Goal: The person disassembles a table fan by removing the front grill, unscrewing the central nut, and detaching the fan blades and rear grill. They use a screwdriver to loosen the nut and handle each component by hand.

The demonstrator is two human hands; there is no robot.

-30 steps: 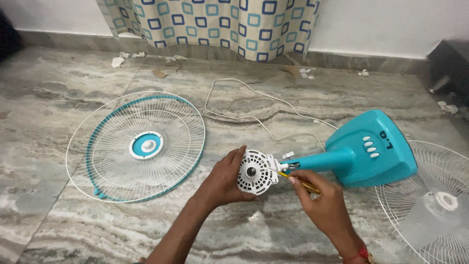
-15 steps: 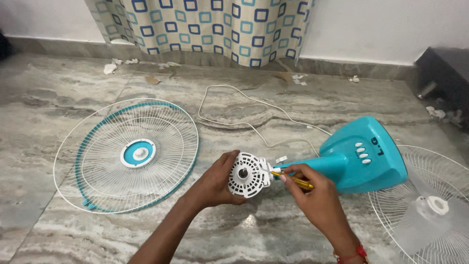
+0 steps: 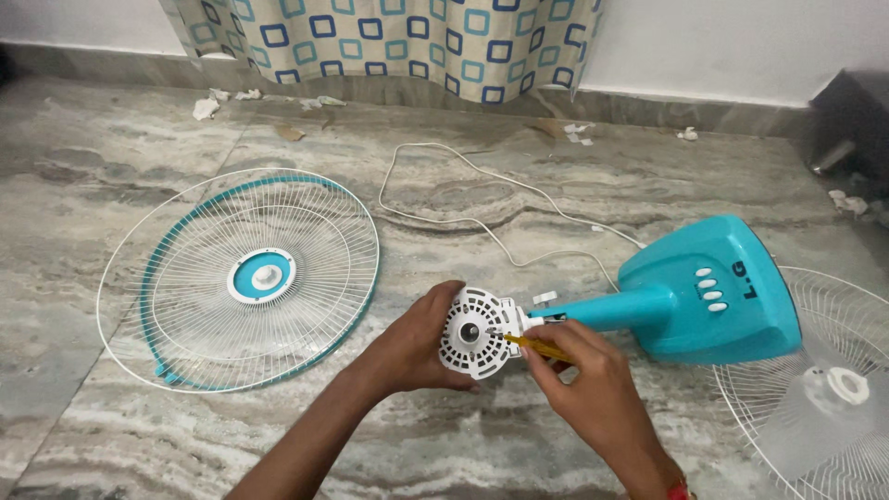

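Motor housing (image 3: 475, 331): round white plastic, face perforated with vent slots in rings, dark shaft hub at centre, lying on its side at the end of the teal stand (image 3: 690, 301), low centre of the marble floor (image 3: 519, 444). Left hand (image 3: 419, 341) cups the housing's left edge, fingers curled around it, thumb on the rim. Right hand (image 3: 593, 389) is closed on a yellow-handled screwdriver (image 3: 532, 345), pinched between thumb and fingers, tip on the housing face just right of the hub. The stand's neck is teal and widens into a teal base with white buttons. White cord (image 3: 463, 199) loops across the floor behind. Front grille (image 3: 241, 278), white wire with teal rim and hub, lies flat to the left, well apart. Second grille with translucent blade (image 3: 824, 398) lies at right, partly under the base.
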